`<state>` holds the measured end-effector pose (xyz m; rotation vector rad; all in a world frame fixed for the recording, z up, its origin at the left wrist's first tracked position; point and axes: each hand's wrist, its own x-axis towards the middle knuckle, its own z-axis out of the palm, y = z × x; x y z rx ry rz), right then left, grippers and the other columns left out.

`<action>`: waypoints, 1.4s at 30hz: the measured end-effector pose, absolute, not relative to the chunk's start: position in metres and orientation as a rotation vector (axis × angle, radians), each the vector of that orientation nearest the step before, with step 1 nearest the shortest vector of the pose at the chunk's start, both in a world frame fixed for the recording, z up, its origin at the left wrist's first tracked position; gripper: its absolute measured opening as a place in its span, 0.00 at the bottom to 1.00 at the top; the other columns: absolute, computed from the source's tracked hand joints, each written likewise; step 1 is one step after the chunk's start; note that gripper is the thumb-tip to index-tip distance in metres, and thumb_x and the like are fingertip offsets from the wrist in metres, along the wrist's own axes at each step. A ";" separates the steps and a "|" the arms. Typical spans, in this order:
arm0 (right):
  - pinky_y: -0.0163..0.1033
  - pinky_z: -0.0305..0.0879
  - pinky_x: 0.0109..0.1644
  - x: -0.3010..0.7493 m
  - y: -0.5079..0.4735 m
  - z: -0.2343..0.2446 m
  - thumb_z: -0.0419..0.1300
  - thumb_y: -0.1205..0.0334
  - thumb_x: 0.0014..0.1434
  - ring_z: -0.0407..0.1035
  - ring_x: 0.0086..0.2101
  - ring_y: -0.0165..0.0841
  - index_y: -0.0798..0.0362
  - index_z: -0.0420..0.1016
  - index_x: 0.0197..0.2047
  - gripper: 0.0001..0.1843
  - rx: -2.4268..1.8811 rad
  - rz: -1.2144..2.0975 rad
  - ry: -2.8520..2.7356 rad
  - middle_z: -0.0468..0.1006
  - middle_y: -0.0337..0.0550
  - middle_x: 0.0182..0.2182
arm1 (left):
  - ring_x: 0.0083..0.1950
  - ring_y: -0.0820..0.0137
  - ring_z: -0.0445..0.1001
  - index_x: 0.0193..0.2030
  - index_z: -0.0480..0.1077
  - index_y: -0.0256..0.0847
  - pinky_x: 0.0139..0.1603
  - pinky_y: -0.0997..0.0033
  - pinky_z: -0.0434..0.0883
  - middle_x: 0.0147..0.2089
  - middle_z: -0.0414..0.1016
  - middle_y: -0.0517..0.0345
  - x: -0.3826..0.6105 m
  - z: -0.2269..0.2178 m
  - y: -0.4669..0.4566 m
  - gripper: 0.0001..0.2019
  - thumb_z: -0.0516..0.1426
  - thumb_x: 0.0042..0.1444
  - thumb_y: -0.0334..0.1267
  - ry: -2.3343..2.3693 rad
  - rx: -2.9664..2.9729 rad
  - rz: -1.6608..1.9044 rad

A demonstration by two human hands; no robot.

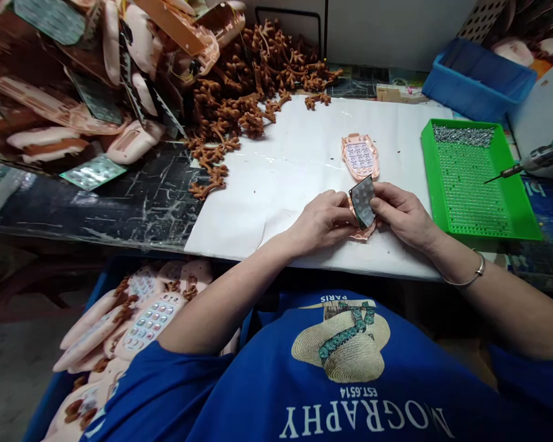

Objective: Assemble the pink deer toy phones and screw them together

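Note:
Above the white sheet, a dark circuit board (362, 200) with rows of round pads is tilted up between my hands. My right hand (402, 213) pinches its right edge between thumb and fingers. Below the board shows part of a pink plastic shell (365, 234). My left hand (326, 220) has its fingers closed at the left side of the board and shell; its fingertips are partly hidden, and it appears to grip the shell. Just beyond lies another pink phone-shaped shell (360, 155) holding a pale keypad.
A green tray (477, 184) with screws (463, 135) stands at right, under an electric screwdriver (529, 161). Behind it is a blue bin (482, 80). Brown plastic pieces (258, 80) and pink shells with boards (136, 141) are heaped left. Below, a crate holds toy phones (152, 322).

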<state>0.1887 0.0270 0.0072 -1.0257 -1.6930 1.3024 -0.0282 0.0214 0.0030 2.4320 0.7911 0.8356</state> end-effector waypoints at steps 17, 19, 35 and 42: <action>0.44 0.70 0.51 0.181 0.026 0.018 0.58 0.61 0.63 0.76 0.42 0.37 0.52 0.79 0.52 0.16 -1.157 0.900 -1.968 0.83 0.43 0.43 | 0.43 0.67 0.75 0.40 0.79 0.38 0.45 0.66 0.73 0.40 0.77 0.51 -0.035 0.011 0.019 0.08 0.58 0.63 0.35 0.756 2.336 0.874; 0.44 0.71 0.50 0.181 0.026 0.021 0.58 0.61 0.64 0.77 0.42 0.38 0.52 0.79 0.52 0.16 -1.175 0.873 -2.011 0.83 0.44 0.43 | 0.39 0.70 0.76 0.40 0.78 0.38 0.41 0.70 0.73 0.39 0.76 0.53 -0.042 0.018 0.016 0.08 0.57 0.64 0.35 0.808 2.258 0.949; 0.41 0.66 0.43 0.168 0.031 0.033 0.59 0.63 0.64 0.73 0.36 0.35 0.54 0.81 0.44 0.10 -1.185 0.550 -2.388 0.80 0.45 0.35 | 0.50 0.65 0.73 0.61 0.64 0.39 0.48 0.64 0.74 0.52 0.71 0.47 -0.074 -0.001 0.008 0.27 0.64 0.58 0.45 1.039 2.358 1.025; 0.39 0.65 0.38 0.172 0.029 0.030 0.59 0.62 0.64 0.69 0.32 0.32 0.54 0.81 0.42 0.10 -1.095 0.576 -2.471 0.75 0.44 0.33 | 0.45 0.65 0.71 0.63 0.63 0.42 0.41 0.64 0.74 0.48 0.66 0.50 -0.074 0.000 -0.008 0.30 0.64 0.57 0.50 1.050 2.418 0.916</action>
